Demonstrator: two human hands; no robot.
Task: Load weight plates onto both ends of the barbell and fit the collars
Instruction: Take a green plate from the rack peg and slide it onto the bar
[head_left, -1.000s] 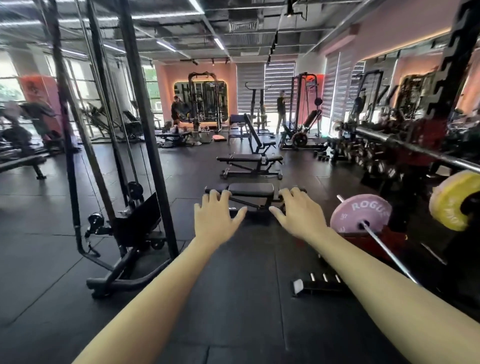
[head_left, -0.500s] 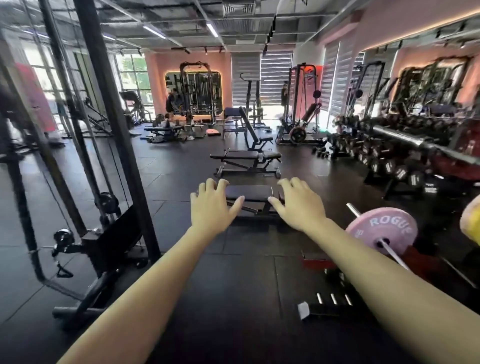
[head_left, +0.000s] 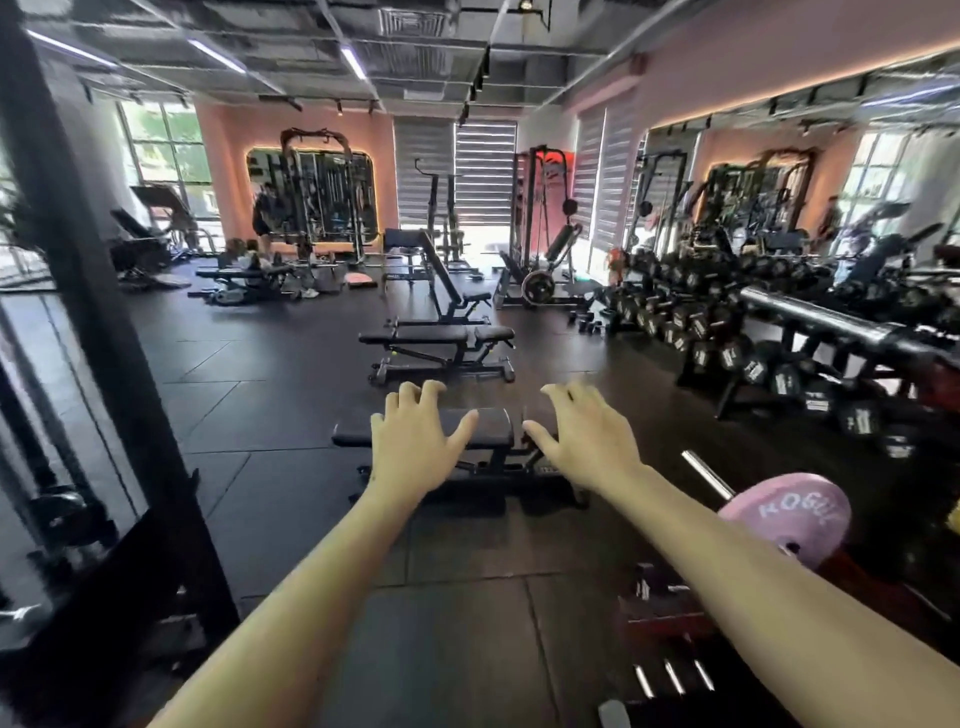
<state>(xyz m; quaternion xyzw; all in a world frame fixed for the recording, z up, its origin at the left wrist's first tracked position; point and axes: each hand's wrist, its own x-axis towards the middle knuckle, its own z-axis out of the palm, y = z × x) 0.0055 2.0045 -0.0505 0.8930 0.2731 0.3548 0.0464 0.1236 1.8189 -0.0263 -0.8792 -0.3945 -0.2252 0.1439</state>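
Note:
My left hand (head_left: 413, 444) and my right hand (head_left: 587, 441) reach forward side by side in the air, fingers relaxed, holding nothing. A pink weight plate (head_left: 789, 519) marked ROGUE sits on a thin steel bar (head_left: 706, 473) low at the right, below and to the right of my right hand. A thick barbell sleeve (head_left: 810, 314) juts in from the right edge at about chest height. No collar can be made out.
A flat black bench (head_left: 493, 423) lies just beyond my hands, with further benches (head_left: 441, 338) behind it. Dumbbell racks (head_left: 727, 332) line the right side. A black rack upright (head_left: 98, 291) stands close at the left. A person (head_left: 265, 213) is far back.
The view has swung left and forward: the pink plate has slid toward the lower right and the yellow plate has almost left the frame. Both hands stay extended and empty.

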